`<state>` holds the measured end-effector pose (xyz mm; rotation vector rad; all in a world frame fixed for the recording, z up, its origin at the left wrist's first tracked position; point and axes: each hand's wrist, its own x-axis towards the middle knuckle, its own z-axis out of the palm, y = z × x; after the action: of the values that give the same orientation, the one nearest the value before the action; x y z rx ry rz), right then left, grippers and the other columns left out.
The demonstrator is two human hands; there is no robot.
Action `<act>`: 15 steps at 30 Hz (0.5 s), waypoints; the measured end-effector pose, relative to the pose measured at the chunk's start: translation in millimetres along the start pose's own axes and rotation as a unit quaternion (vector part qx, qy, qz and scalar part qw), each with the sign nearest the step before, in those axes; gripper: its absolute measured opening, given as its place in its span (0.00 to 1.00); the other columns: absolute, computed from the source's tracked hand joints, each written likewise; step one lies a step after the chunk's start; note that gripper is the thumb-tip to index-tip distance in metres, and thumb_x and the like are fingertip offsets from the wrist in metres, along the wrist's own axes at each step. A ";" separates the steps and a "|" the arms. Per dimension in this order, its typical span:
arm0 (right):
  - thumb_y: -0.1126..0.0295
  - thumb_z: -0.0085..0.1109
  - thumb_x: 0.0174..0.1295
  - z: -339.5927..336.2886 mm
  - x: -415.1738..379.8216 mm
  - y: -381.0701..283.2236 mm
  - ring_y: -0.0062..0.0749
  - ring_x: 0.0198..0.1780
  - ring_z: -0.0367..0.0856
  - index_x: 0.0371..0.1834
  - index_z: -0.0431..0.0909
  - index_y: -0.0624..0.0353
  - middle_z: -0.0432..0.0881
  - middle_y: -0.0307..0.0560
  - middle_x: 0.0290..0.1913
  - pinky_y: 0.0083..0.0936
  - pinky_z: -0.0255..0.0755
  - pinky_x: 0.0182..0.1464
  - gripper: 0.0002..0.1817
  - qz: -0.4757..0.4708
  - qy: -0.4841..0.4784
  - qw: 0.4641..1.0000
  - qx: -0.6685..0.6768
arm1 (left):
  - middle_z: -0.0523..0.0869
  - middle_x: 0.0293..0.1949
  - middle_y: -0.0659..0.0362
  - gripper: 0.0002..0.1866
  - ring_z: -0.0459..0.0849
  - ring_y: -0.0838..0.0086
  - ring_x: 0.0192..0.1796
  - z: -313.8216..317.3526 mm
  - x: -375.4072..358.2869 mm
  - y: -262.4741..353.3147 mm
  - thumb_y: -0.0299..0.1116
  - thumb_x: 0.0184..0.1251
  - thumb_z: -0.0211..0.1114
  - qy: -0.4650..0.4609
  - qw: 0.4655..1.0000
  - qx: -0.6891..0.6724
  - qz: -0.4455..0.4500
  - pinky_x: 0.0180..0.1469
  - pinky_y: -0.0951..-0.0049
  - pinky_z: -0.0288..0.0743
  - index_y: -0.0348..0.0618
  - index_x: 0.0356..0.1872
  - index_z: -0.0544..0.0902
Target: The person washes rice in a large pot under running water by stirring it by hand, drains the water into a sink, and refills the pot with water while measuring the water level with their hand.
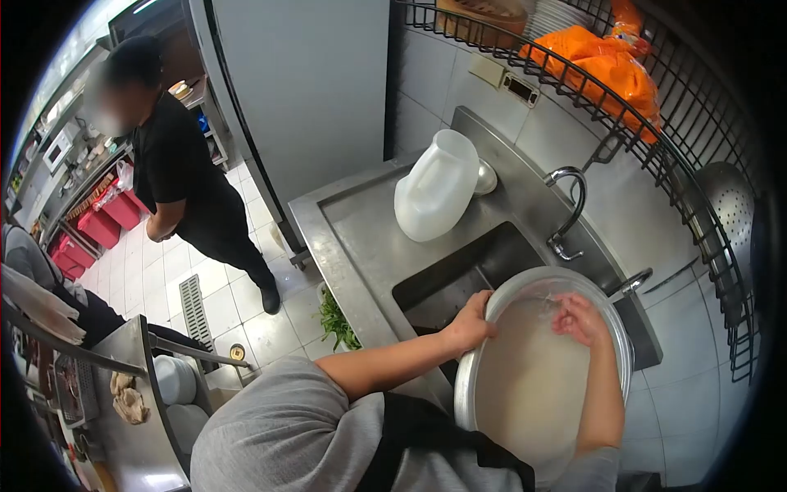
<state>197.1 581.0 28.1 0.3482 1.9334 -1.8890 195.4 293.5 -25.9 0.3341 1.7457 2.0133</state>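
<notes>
A large round metal pot [464, 394] of cloudy, whitish liquid [537, 377] sits in front of me, overlapping the sink. My left hand [473, 322] grips its left rim, with the fingers closed around the edge. Over the liquid, near the pot's far inner wall, is my right hand [580, 320]. Its fingers are curled in, and whatever may be between them I cannot make out. What lies under the liquid is hidden.
Beyond the pot are a steel sink basin [447, 283], a curved faucet [580, 201] and a white plastic jug [438, 189]. A black wire rack [689, 180] with an orange bag [602, 61] overhangs the right. A person in black [193, 164] stands at the left.
</notes>
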 end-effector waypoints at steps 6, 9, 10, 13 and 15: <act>0.65 0.60 0.58 -15.5 -30.4 36.7 0.29 0.33 0.82 0.46 0.77 0.54 0.81 0.43 0.30 0.26 0.77 0.34 0.14 -0.009 0.050 0.990 -0.131 | 0.76 0.49 0.50 0.35 0.74 0.65 0.54 -1.0 1.3 -6.6 0.21 0.43 0.62 0.011 0.999 0.030 0.020 0.60 0.71 0.65 0.36 0.59 0.66; 0.75 0.60 0.52 -54.2 27.4 77.7 0.30 0.37 0.81 0.52 0.75 0.51 0.79 0.47 0.42 0.22 0.77 0.30 0.21 -0.079 0.214 0.964 -0.137 | 0.79 0.44 0.52 0.30 0.78 0.66 0.48 -0.8 0.0 1.0 0.22 0.43 0.63 0.039 0.996 0.072 0.019 0.56 0.72 0.68 0.34 0.55 0.70; 0.79 0.59 0.51 -39.7 36.0 76.3 0.30 0.39 0.80 0.54 0.74 0.50 0.77 0.48 0.47 0.22 0.78 0.30 0.24 -0.056 0.297 0.911 -0.281 | 0.80 0.43 0.53 0.28 0.78 0.67 0.47 -2.2 2.8 -3.9 0.22 0.44 0.63 0.044 0.995 0.083 0.035 0.54 0.72 0.69 0.33 0.52 0.71; 0.77 0.58 0.55 50.8 -44.6 11.4 0.28 0.32 0.78 0.52 0.74 0.50 0.78 0.46 0.40 0.27 0.79 0.30 0.20 -0.037 0.074 0.976 -0.201 | 0.80 0.43 0.52 0.28 0.79 0.66 0.46 -8.4 5.3 -9.7 0.23 0.42 0.65 0.004 0.998 0.037 0.056 0.53 0.70 0.71 0.33 0.51 0.71; 0.77 0.62 0.50 31.5 -76.5 22.5 0.33 0.37 0.78 0.52 0.75 0.50 0.75 0.47 0.47 0.30 0.78 0.36 0.23 -0.094 0.125 0.923 -0.353 | 0.80 0.41 0.53 0.26 0.79 0.68 0.44 -8.5 -1.3 1.2 0.20 0.42 0.64 -0.019 1.000 -0.006 0.025 0.50 0.71 0.72 0.33 0.49 0.71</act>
<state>278.6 558.9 43.2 0.1838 2.7364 -1.1479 192.4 285.4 -26.1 0.4125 1.7188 2.0376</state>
